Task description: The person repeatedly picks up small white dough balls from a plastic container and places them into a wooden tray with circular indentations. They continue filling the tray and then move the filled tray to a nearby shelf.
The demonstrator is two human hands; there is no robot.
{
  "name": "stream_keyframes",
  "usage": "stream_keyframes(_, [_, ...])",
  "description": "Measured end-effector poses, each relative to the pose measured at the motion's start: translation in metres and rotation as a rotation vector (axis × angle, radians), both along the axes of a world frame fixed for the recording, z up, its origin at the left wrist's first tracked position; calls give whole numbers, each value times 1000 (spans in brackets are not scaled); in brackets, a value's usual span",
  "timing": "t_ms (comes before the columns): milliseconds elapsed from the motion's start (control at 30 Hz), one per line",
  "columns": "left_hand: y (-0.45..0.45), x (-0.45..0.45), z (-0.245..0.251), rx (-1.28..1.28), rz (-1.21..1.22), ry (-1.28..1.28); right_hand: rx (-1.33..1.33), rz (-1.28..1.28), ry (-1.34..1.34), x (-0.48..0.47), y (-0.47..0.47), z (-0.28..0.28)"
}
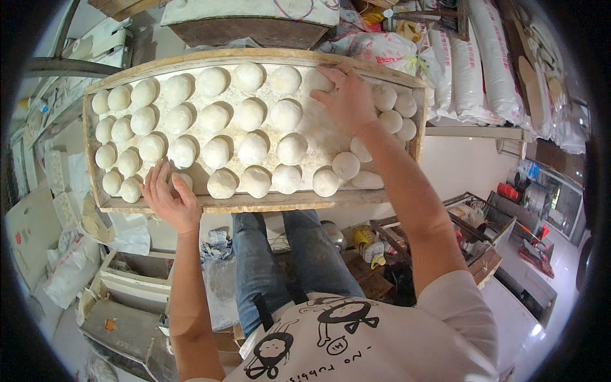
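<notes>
Rows of floured, round white dough balls [252, 147] sit in a long wooden tray [267, 201] in front of me. At the tray's near side, my left hand [171, 198] is cupped around a dough ball [185, 180], which is partly hidden behind the thumb. My right hand [347, 98] reaches over to the far side. Its thumb and fingers are around another dough ball [317, 79] at the end of the back row. Below my right hand, a floured patch of the tray's bottom [320, 126] shows. More dough balls [391, 121] cluster at the right end, some hidden by my forearm.
White printed sacks [470, 76] stand beyond the tray at right. A floured machine or bench top [248, 13] lies behind the tray. Below it are a yellow-labelled bottle [366, 242] and a grey box-like unit [124, 329]. A wooden rack with clutter [482, 224] stands at right.
</notes>
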State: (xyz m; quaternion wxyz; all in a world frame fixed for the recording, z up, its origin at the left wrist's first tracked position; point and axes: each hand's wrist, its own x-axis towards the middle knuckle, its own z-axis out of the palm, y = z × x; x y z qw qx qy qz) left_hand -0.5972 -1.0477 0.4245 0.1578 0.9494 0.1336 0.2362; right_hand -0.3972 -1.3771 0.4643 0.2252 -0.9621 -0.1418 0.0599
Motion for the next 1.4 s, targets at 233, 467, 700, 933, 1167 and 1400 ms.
stream_keyframes(233, [-1, 1, 1, -15, -13, -42, -178, 60, 68, -39, -68, 31])
stream_keyframes(467, [-3, 2, 5, -26, -18, -18, 633, -279, 638, -48, -85, -1])
stream_keyframes(700, [-4, 1, 5, -17, -15, -29, 773, -205, 489, -77, -56, 1])
stream_keyframes(933, [-3, 2, 6, -30, -32, -35, 866, -259, 208, -73, -17, -12])
stream_keyframes(1167, [-5, 3, 8, -32, -9, -28, 185, -91, -46, -71, -12, -19])
stream_keyframes(1400, [-5, 3, 7, -18, -11, -33, 80, 136, 173, -82, -40, 43])
